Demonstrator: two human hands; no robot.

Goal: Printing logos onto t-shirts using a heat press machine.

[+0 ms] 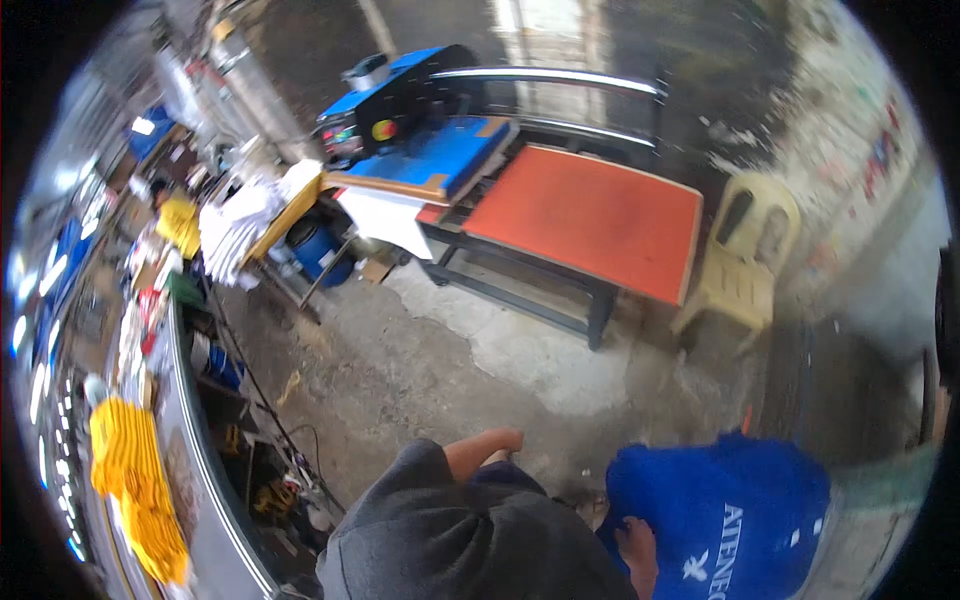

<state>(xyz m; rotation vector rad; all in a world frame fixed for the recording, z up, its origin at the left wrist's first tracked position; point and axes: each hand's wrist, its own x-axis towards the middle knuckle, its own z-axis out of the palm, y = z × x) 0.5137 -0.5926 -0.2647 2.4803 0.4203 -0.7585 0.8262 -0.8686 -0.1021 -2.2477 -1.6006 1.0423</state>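
Filling the bottom centre of the frame is the person's dark grey shirt (460,550). Just right of it, the right hand (636,552) rests on the left edge of a blue garment (760,490) with white print, which spreads across the lower right. Its fingers are bent on the cloth — I cannot tell whether they grip it. The left hand (508,438) is near the lower centre, blurred, so its fingers cannot be read either.

At the left, yellow garments (130,470) lie beside a long grey desk (215,480). Beyond the worn floor (400,360) stand an orange-red board (590,215) on a dark frame and, right of it, a cream plastic chair (740,260). Farther up — upper centre — is a machine with a blue plate (440,160); white cloths (245,225) are heaped to its left.
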